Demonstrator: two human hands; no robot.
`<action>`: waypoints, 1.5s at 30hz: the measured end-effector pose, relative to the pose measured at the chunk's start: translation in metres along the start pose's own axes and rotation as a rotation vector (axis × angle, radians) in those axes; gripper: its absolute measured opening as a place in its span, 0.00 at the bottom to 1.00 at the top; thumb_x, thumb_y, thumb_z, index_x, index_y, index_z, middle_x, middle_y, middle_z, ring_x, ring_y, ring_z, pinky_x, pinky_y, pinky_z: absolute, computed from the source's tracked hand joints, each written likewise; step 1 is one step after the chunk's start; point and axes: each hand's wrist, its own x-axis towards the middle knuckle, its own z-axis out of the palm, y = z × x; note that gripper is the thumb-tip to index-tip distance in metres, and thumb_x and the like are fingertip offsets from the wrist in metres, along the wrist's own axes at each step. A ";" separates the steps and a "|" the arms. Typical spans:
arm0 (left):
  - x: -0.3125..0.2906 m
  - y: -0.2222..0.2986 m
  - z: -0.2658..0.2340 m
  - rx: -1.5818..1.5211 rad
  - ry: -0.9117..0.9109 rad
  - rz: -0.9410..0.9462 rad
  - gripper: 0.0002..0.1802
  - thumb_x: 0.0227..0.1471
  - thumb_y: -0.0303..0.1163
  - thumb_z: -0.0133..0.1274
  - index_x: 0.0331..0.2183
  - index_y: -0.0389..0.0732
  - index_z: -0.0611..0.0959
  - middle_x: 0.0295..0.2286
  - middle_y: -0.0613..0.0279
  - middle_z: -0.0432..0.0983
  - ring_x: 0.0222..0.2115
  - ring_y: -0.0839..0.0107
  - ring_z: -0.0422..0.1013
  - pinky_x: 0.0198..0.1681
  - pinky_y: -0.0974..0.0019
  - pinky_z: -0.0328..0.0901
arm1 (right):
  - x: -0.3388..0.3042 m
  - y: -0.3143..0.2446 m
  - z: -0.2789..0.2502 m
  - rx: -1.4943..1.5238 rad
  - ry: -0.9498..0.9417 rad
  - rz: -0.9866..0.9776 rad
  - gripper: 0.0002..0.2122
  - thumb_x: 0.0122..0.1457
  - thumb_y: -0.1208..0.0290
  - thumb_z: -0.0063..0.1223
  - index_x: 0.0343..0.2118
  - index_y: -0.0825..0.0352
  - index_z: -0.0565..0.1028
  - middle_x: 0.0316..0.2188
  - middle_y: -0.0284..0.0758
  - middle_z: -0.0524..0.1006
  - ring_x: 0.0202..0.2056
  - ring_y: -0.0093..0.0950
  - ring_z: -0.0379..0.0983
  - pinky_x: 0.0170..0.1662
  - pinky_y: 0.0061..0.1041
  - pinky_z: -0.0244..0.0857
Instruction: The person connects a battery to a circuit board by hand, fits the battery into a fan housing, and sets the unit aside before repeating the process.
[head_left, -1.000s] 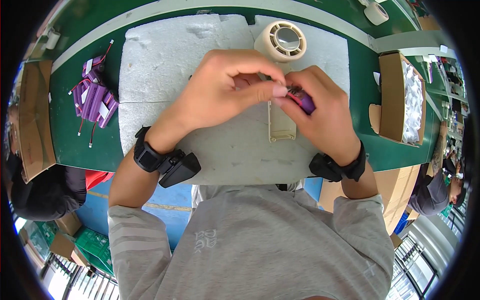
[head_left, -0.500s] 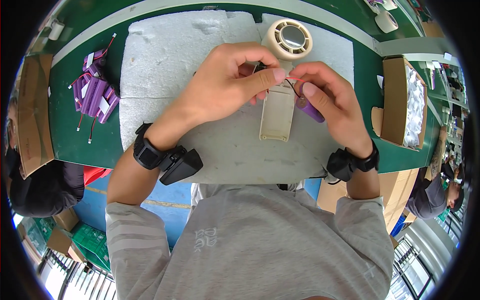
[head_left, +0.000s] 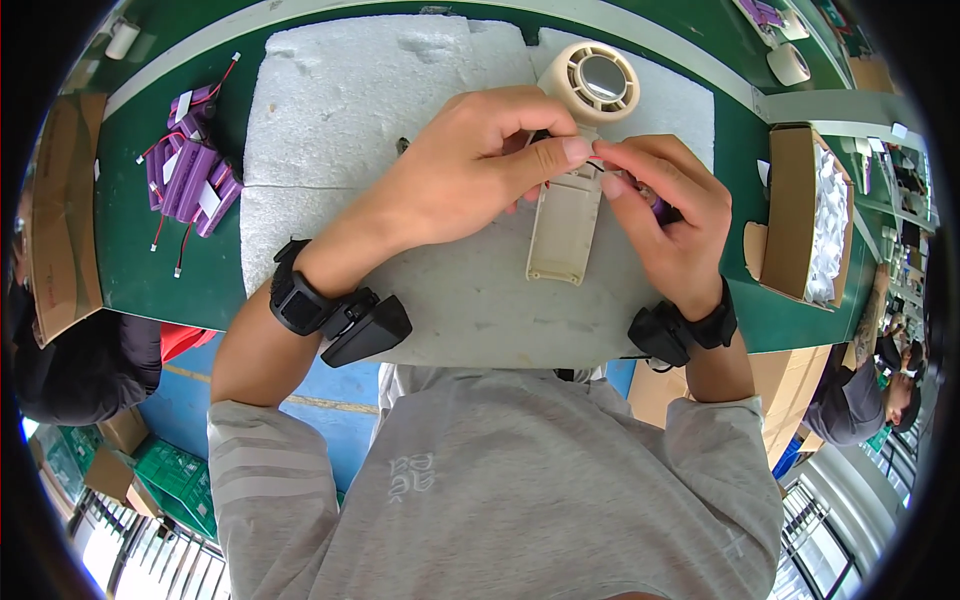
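Observation:
A cream handheld fan (head_left: 588,85), its round head at the far end, lies with its hollow handle shell (head_left: 558,235) toward me. My left hand (head_left: 485,155) is closed in a pinch over the neck; a small dark part shows behind its fingers, too covered to name. My right hand (head_left: 672,205) is closed around a purple battery (head_left: 661,209), mostly hidden by the fingers. Its thumb and forefinger meet near the red and black wires (head_left: 597,162), between both hands' fingertips. The wire ends are hidden.
White foam sheets (head_left: 330,110) and a grey pad (head_left: 470,300) cover the green table before me. Several purple batteries with wired plugs (head_left: 190,180) lie at left. On the right stands an open carton (head_left: 790,215) of white pieces. Other people sit at both sides.
My right hand has moved up and inward, its fingertips closer to my left hand's. The battery has gone further behind my right fingers. The fan has shifted slightly right in the picture.

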 end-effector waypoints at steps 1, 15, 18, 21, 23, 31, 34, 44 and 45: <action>0.000 -0.001 0.000 -0.003 0.007 0.012 0.10 0.60 0.35 0.51 0.32 0.38 0.78 0.26 0.69 0.70 0.25 0.81 0.68 0.24 0.76 0.64 | 0.000 -0.001 0.001 -0.016 0.005 0.011 0.11 0.49 0.79 0.63 0.38 0.65 0.80 0.27 0.33 0.76 0.21 0.19 0.68 0.23 0.18 0.61; 0.001 -0.006 0.000 0.006 -0.010 0.181 0.07 0.59 0.31 0.53 0.33 0.37 0.79 0.26 0.68 0.72 0.24 0.82 0.69 0.26 0.76 0.65 | -0.001 -0.001 0.005 0.025 -0.074 0.121 0.05 0.53 0.82 0.59 0.32 0.71 0.75 0.27 0.33 0.72 0.25 0.19 0.66 0.27 0.16 0.60; 0.002 -0.005 0.001 -0.070 0.009 0.111 0.09 0.56 0.33 0.56 0.32 0.36 0.80 0.23 0.65 0.74 0.21 0.80 0.69 0.24 0.74 0.63 | -0.003 -0.002 0.007 0.004 -0.073 0.097 0.06 0.53 0.82 0.60 0.31 0.71 0.73 0.27 0.32 0.71 0.25 0.19 0.65 0.27 0.17 0.58; 0.002 -0.005 0.001 -0.068 0.026 0.075 0.09 0.56 0.33 0.55 0.32 0.35 0.80 0.22 0.64 0.74 0.21 0.79 0.69 0.23 0.73 0.63 | -0.001 0.000 0.007 0.033 -0.081 0.112 0.08 0.49 0.78 0.64 0.30 0.69 0.75 0.26 0.32 0.72 0.23 0.22 0.68 0.26 0.19 0.62; 0.001 -0.005 0.001 -0.069 0.037 0.058 0.10 0.56 0.33 0.55 0.32 0.35 0.80 0.22 0.64 0.74 0.21 0.79 0.70 0.23 0.73 0.63 | -0.002 0.001 0.007 0.048 -0.087 0.119 0.08 0.48 0.76 0.66 0.29 0.67 0.76 0.25 0.33 0.73 0.22 0.24 0.69 0.25 0.20 0.63; 0.002 -0.004 0.002 -0.052 0.054 0.060 0.11 0.56 0.34 0.55 0.32 0.34 0.81 0.20 0.63 0.74 0.20 0.78 0.70 0.24 0.72 0.64 | -0.003 0.000 0.010 -0.094 0.069 0.002 0.10 0.46 0.78 0.67 0.30 0.68 0.75 0.25 0.33 0.76 0.22 0.23 0.70 0.25 0.19 0.64; 0.002 -0.005 0.001 -0.034 0.040 0.078 0.12 0.56 0.35 0.54 0.32 0.34 0.81 0.21 0.62 0.74 0.20 0.78 0.70 0.24 0.72 0.64 | -0.004 -0.003 0.006 -0.096 -0.008 0.005 0.11 0.47 0.82 0.66 0.32 0.71 0.75 0.26 0.33 0.76 0.26 0.18 0.70 0.30 0.16 0.65; 0.003 -0.004 0.001 -0.015 0.049 0.062 0.13 0.56 0.36 0.55 0.31 0.34 0.82 0.21 0.62 0.75 0.20 0.77 0.71 0.24 0.71 0.65 | -0.003 0.001 0.006 -0.120 0.019 -0.066 0.11 0.50 0.81 0.64 0.37 0.71 0.78 0.29 0.36 0.80 0.26 0.20 0.74 0.31 0.16 0.68; 0.003 -0.004 0.001 -0.003 0.048 0.063 0.13 0.56 0.36 0.55 0.31 0.35 0.82 0.21 0.62 0.75 0.21 0.77 0.71 0.25 0.71 0.65 | -0.003 0.001 0.006 -0.128 0.018 -0.075 0.11 0.50 0.81 0.63 0.38 0.71 0.78 0.29 0.37 0.80 0.26 0.20 0.74 0.30 0.16 0.68</action>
